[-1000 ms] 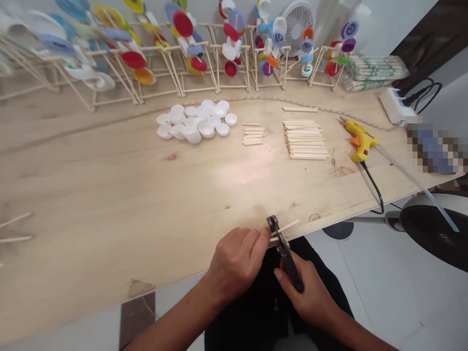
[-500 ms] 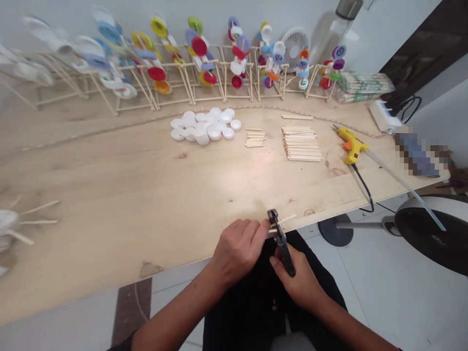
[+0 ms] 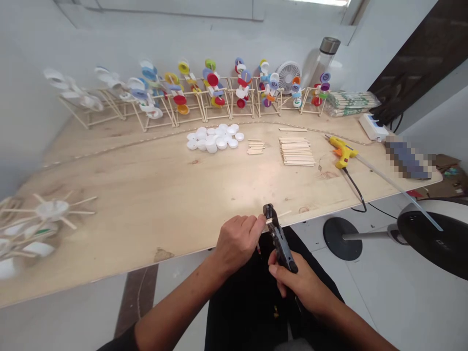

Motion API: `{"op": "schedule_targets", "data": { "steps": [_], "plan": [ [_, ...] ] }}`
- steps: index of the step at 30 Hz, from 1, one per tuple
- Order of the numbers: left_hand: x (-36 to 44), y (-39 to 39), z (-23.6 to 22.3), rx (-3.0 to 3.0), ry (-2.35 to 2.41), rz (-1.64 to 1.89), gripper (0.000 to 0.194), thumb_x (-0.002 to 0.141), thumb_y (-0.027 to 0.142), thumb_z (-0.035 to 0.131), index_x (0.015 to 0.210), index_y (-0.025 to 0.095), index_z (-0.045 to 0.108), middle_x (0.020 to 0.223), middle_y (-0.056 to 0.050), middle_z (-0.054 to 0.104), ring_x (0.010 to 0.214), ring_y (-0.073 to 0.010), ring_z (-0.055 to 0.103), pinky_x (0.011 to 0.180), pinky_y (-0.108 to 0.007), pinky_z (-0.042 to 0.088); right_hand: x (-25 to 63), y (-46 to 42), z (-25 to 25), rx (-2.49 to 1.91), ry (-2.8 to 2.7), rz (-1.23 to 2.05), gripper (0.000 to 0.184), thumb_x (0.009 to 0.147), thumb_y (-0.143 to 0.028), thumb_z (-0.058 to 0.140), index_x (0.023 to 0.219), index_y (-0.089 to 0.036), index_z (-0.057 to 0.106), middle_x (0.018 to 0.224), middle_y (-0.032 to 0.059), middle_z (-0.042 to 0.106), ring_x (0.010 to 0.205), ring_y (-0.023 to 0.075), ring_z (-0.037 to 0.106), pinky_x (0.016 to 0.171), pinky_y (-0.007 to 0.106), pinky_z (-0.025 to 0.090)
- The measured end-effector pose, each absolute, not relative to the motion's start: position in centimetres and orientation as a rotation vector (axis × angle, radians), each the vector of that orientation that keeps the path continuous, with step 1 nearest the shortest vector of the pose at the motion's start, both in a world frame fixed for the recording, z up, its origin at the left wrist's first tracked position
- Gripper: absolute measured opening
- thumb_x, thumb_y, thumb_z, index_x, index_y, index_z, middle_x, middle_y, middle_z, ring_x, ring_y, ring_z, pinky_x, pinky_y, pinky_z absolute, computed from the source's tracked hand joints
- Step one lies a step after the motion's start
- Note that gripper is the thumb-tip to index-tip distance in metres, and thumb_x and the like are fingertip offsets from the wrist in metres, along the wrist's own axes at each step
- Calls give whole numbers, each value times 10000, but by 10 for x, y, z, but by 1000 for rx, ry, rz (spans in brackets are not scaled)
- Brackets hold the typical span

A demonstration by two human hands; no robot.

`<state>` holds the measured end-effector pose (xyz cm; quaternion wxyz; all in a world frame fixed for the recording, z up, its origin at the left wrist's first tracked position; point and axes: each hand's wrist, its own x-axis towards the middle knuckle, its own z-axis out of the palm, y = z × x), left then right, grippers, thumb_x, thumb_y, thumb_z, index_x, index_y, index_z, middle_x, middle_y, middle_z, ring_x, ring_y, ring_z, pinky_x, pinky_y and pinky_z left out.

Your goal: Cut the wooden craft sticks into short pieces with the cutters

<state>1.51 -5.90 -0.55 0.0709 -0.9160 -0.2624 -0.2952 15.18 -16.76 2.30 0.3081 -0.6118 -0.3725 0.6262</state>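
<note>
My left hand (image 3: 239, 240) is closed on a thin wooden stick (image 3: 269, 221) at the table's front edge. My right hand (image 3: 298, 280) grips black cutting pliers (image 3: 281, 239) by the handles, over my lap. The head of the pliers is beside my left fingertips, with the stick at its jaws. Beyond the head, a thin pale length of stick points to the right. Whether the jaws are fully closed on the wood cannot be made out.
White bottle caps (image 3: 211, 143), short sticks (image 3: 256, 147) and a pile of longer sticks (image 3: 297, 152) lie mid-table. A yellow glue gun (image 3: 342, 152) lies right. Colourful cap wheels on stick frames (image 3: 215, 117) line the back. Spoked cap pieces (image 3: 53, 210) lie left.
The view has shifted, showing more of the wall and of the spoked pieces at left. My right hand sits slightly lower on the pliers, its fingers looking looser. My left hand stays on the stick.
</note>
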Motion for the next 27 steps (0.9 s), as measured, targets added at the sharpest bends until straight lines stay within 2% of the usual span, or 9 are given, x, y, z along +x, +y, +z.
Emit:
{"op": "schedule_targets", "data": {
  "steps": [6,10,18,27],
  "plan": [
    [18,-67,2,-3046,-1017,-963,182,871,133,363,773,163,512,526,38,487,451,-86,430,456,-201,313,155,-170,16,-1742,-1040,1534,41,791,-215,506,802,-191,475,566,-73,429,448,82,432,466,204,341],
    [17,-68,8,-3212,-1136,-941,183,888,169,341,789,170,495,509,56,450,429,-74,423,445,-179,313,156,-170,13,-1826,-1145,1425,31,783,-195,509,807,-190,489,660,-43,487,512,88,456,500,209,355],
    [19,-65,13,-3374,-1315,-832,209,901,218,317,758,178,464,490,59,455,406,-83,431,439,-185,304,157,-167,14,-1884,-1213,1359,61,787,-182,499,729,-184,479,636,-34,497,570,105,457,542,215,357],
    [19,-55,20,-3515,-1447,-662,251,907,242,302,704,187,438,495,56,452,426,-88,435,459,-190,316,157,-160,14,-1867,-1159,1412,39,787,-181,494,752,-186,480,635,-40,488,561,101,446,536,210,356]
  ]
}}
